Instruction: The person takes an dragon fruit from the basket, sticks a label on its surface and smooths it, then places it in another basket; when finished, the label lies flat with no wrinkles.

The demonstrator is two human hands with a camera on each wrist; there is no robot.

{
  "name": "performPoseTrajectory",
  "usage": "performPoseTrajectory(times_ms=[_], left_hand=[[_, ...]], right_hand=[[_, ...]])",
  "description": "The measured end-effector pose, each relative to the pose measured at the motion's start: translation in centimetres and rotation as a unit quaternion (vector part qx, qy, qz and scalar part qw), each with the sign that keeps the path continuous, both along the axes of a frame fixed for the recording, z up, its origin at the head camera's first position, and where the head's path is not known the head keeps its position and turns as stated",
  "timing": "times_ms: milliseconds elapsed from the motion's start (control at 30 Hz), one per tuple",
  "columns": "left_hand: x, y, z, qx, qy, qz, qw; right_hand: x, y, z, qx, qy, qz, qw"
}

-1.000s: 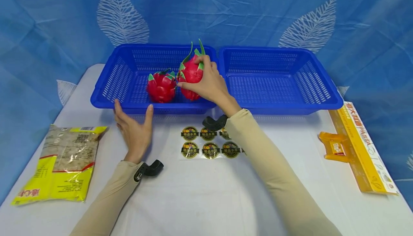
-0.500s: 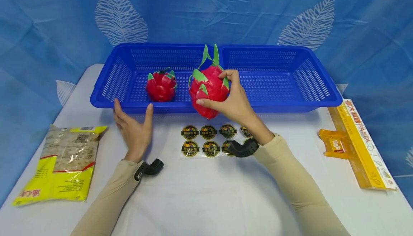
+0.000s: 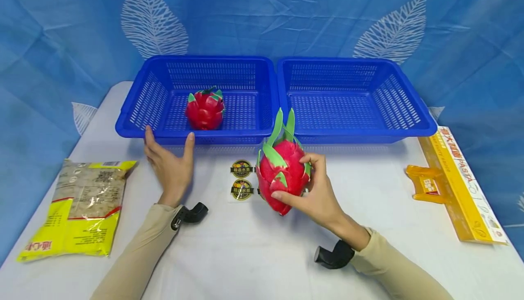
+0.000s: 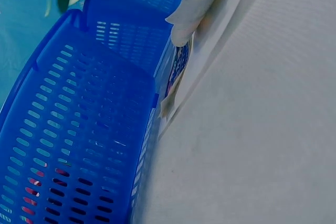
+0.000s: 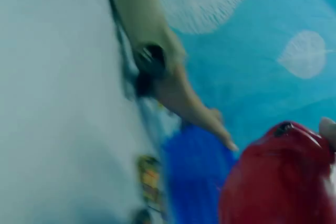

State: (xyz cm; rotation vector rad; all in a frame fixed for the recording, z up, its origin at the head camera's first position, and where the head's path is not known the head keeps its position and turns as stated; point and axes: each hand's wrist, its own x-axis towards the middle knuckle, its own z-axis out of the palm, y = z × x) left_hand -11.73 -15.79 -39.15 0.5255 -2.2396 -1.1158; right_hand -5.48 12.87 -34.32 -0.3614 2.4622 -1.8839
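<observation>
My right hand (image 3: 319,195) grips a red dragon fruit (image 3: 282,172) with long green leaf tips, thumb on the near side and fingers round the right. It is above the white table, in front of the two baskets, and hides part of a sheet of round black-and-gold stickers (image 3: 241,190). In the right wrist view the same dragon fruit (image 5: 283,177) fills the lower right corner. My left hand (image 3: 171,170) is at the front rim of the left blue basket (image 3: 163,134), thumb and fingers spread apart. A second dragon fruit (image 3: 204,110) sits inside that basket.
A second blue basket (image 3: 356,134) stands beside the first on the right. At the left lies a yellow plastic bag (image 3: 82,209) with pale contents. On the right are a long yellow pasta box (image 3: 458,186) and a small orange holder (image 3: 426,185) against it.
My right hand has lifted the dragon fruit out of the left basket and brought it nearer and to the right, over the stickers. The left hand has stayed in place.
</observation>
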Motion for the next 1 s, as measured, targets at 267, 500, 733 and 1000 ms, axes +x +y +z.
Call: performPoseTrajectory(times_ms=[267,500,733,1000], left_hand=[[0.1,0.0,0.2,-0.001,0.001,-0.001,1.0000],[0.2,0.1,0.1,-0.002,0.002,-0.008,1.0000],[0.2,0.1,-0.1,-0.003,0.004,-0.004,1.0000],[0.1,0.0,-0.1,-0.003,0.003,-0.004,1.0000]], right_hand=[[4.1,-0.8,-3.5,-0.007,0.045,0.049,0.9978],[6.9,-1.4,-4.9,0.019,0.037,0.091,0.9949],[7.5,-1.5,-5.3,0.033,0.032,0.084,0.9954],[7.5,-1.4,-5.2,0.061,0.042,0.083,0.9938]])
